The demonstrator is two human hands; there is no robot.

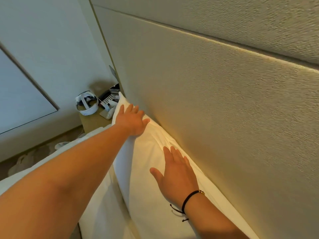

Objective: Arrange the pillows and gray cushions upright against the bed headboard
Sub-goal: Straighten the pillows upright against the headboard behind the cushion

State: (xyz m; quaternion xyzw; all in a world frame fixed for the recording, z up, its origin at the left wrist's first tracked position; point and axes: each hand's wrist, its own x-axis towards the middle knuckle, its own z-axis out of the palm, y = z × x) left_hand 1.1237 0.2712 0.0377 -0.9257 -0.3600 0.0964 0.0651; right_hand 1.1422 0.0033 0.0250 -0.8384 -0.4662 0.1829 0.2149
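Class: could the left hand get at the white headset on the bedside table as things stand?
Probably yes: the left hand rests open on the pillow, with open space between it and the headset.

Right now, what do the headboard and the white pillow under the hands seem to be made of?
Headboard: probably padded panels covered in beige woven fabric, matte; a fine ribbed weave and recessed seams show. White pillow: apparently soft cotton-like cloth over a filling; it creases and dents where the left hand and right hand press.
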